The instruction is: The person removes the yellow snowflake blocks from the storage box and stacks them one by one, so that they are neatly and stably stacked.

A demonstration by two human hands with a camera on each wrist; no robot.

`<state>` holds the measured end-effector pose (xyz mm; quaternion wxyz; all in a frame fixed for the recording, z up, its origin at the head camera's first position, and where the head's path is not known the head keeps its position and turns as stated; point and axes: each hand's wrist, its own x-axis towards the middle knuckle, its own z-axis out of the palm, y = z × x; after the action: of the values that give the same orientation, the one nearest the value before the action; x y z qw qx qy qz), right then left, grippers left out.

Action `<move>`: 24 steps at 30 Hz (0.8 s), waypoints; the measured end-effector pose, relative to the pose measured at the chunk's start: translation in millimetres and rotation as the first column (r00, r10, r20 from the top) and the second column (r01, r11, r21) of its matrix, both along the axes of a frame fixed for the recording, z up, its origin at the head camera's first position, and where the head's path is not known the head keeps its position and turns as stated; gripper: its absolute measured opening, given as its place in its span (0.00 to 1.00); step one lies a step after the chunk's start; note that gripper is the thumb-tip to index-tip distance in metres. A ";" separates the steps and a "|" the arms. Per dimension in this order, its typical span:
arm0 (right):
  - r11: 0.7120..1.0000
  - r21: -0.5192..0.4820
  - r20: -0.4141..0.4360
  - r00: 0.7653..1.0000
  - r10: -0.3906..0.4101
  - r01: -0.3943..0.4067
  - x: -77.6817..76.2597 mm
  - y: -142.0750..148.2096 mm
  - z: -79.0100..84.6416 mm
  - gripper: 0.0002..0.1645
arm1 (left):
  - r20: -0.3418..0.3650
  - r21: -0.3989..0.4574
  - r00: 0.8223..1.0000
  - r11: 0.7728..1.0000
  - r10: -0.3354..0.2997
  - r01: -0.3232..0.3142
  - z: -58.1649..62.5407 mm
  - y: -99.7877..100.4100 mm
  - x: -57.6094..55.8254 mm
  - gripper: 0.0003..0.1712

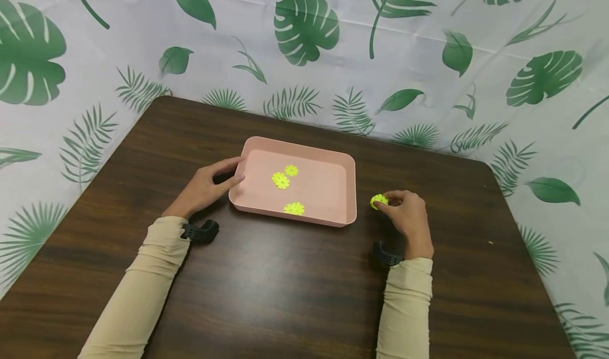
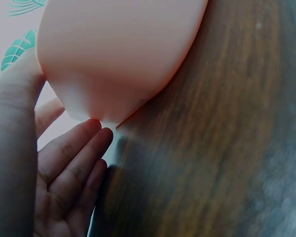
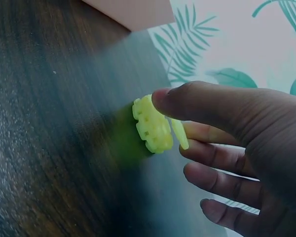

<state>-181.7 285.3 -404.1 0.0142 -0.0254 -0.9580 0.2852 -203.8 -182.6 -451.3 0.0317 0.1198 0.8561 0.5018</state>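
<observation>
A shallow pink tray [image 1: 314, 182] lies on the table, with several yellow-green notched plastic discs [image 1: 280, 180] inside it. My left hand [image 1: 202, 187] holds the tray's left end, thumb over the rim and fingers along the outer wall; the left wrist view shows those fingertips against the wall [image 2: 98, 84]. To the right of the tray, my right hand [image 1: 406, 211] pinches a small bunch of the same notched discs [image 3: 153, 126] between thumb and fingers, low over the table. One disc [image 3: 179, 133] in that bunch stands at an angle apart from the others.
The dark wood-grain table [image 1: 285, 285] runs up to a white cloth [image 1: 342, 68] printed with green leaves behind it. A tiny yellowish bit [image 1: 491, 242] lies on the tabletop at the right. Black bands [image 1: 202, 232] sit on both wrists.
</observation>
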 end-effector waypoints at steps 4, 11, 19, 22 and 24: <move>1.000 -0.001 0.002 1.000 -0.003 0.003 -0.6 -1.0 1.0 0.25 | 0.001 -0.010 1.000 1.000 0.008 -0.008 -0.3 0.3 -1.0 0.37; 1.000 0.000 0.037 0.999 -0.008 0.008 -1.2 -0.8 -1.3 0.25 | -0.001 -0.012 1.000 1.000 0.003 -0.003 -1.4 0.4 -0.3 0.36; 1.000 -0.003 0.050 0.999 -0.012 0.013 -2.1 -1.0 -4.0 0.26 | -0.003 -0.015 1.000 1.000 -0.020 0.020 -2.5 -0.3 0.9 0.36; 1.000 -0.008 0.057 0.998 -0.005 0.006 -2.9 -1.7 -4.3 0.26 | -0.005 -0.015 1.000 1.000 -0.021 0.021 -2.0 -0.8 0.9 0.36; 1.000 -0.007 0.061 0.998 0.002 -0.001 -3.1 -1.9 -4.3 0.27 | -0.010 -0.017 1.000 1.000 -0.021 0.021 -1.4 -0.9 0.5 0.36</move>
<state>-184.8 283.4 -408.4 -0.0155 -0.0334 -0.9570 0.2878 -203.3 -183.5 -452.7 0.0335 0.1312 0.8590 0.4937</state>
